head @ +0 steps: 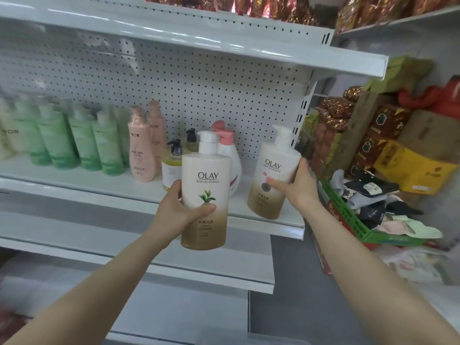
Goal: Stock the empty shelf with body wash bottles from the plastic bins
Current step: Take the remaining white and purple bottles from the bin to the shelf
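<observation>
White shelf (288,222) end bare; left hand (179,212), right hand (296,188) grip bottles (204,175) (271,170) there.

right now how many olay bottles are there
2. Leaf-label Olay bottle: held by the left hand before the shelf. Tilted Olay bottle: held by the right hand at its right end. More may be hidden.

White pegboard wall (211,90), grey floor (293,270)
</observation>
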Motion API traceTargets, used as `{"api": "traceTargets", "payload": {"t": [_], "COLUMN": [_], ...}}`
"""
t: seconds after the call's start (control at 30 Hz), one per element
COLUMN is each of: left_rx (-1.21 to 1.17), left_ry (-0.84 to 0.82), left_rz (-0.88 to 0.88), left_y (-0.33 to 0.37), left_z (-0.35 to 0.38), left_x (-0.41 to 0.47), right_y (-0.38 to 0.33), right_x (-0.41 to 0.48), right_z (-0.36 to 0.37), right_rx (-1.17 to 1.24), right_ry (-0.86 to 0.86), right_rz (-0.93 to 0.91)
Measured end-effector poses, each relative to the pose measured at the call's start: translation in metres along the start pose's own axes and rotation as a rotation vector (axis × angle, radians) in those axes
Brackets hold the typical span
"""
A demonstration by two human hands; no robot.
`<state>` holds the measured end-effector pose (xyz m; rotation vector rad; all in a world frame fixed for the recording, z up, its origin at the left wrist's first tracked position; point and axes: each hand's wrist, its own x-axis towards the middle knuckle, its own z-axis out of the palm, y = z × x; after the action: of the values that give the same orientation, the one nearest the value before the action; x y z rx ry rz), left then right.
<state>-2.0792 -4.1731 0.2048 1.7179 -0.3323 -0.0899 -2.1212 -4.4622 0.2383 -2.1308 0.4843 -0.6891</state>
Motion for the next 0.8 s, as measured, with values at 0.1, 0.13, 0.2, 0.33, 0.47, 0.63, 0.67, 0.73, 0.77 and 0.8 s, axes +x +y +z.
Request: {"api": "traceTargets", "payload": {"t": [0.1, 0.13, 0.2, 0.33, 0.47, 0.63, 0.67, 0.73, 0.77, 0.8], "left_rx": [0.001, -0.002, -0.007, -0.016, -0.015, 0.002, 0.003, 0.007, 0.011, 0.01], "left_ry": [-0.007, -0.012, -0.024, -0.032, -0.038, -0.085, -0.097, -0.12, -0.131, -0.145], "left_rz": [-0.001, -0.003, -0.006, -0.015, -0.028, -0.005, 0.005, 0.031, 0.042, 0.053], "left_y": [-0.002, -0.002, -0.004, -0.007, -0.01, -0.005, -0.003, 0.002, 0.004, 0.007], "left_z": [0.005, 0.006, 0.007, 0.009, 0.011, 0.02, 0.024, 0.034, 0.04, 0.048], "left_x": [0.007, 0.01, 0.014, 0.019, 0.022, 0.021, 0.022, 0.026, 0.029, 0.033], "right_y": [0.0, 0.0, -0.002, -0.005, -0.005, -0.009, -0.011, -0.021, -0.027, -0.033], "right_x": [0.019, 0.026, 0.041, 0.071, 0.087, 0.069, 0.06, 0.039, 0.026, 0.014], "right_z": [0.009, 0.012, 0.02, 0.034, 0.04, 0.034, 0.029, 0.018, 0.012, 0.007], "right_rx": [0.002, -0.004, -0.007, -0.003, -0.004, -0.043, -0.059, 0.0, 0.084, 0.183], "right_ry": [0.007, 0.004, -0.001, -0.028, -0.061, -0.005, 0.049, 0.065, -0.014, -0.145], "right_rz": [0.004, 0.0, 0.0, 0.009, 0.023, -0.047, -0.091, -0.166, -0.152, -0.107]}}
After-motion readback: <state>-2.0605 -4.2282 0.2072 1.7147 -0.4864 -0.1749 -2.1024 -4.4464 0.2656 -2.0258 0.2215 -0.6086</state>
